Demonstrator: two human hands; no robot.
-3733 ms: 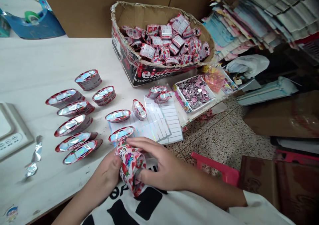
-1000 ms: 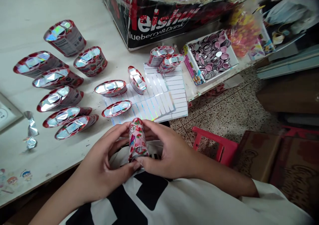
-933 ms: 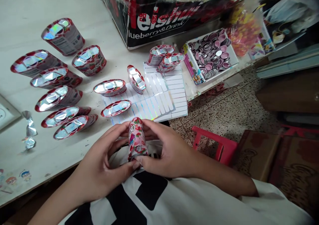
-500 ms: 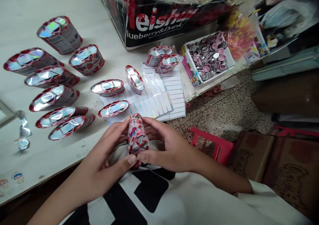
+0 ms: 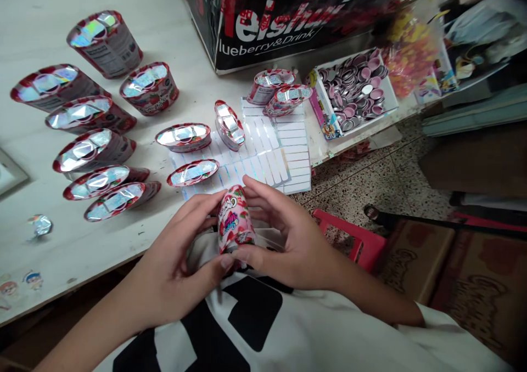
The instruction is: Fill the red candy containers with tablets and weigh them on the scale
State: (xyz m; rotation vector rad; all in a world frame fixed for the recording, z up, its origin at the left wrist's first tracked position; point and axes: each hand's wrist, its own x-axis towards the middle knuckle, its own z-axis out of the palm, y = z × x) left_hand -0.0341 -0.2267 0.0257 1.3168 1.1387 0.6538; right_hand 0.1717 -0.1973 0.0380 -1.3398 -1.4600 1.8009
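Note:
A small red-and-pink printed cup (image 5: 234,220) is held on its side over my lap, just off the table's front edge. My left hand (image 5: 177,270) pinches it from the left with thumb and fingertips. My right hand (image 5: 288,240) closes on it from the right. A holographic sticker sheet (image 5: 263,163) lies on the white table (image 5: 173,48) just beyond my hands. Several sealed cups with shiny foil lids (image 5: 94,150) lie in rows on the left, and a few more (image 5: 185,137) rest on or beside the sheet.
A cardboard box (image 5: 284,29) printed with drink lettering stands at the back. A small white box of round pink and silver lids (image 5: 356,89) sits at the table's right edge. A red plastic stool (image 5: 349,240) and brown cartons (image 5: 473,273) are on the speckled floor.
The cup has been turned in both hands, from its open end facing me to lying on its side. The view has dropped and moved closer to the table.

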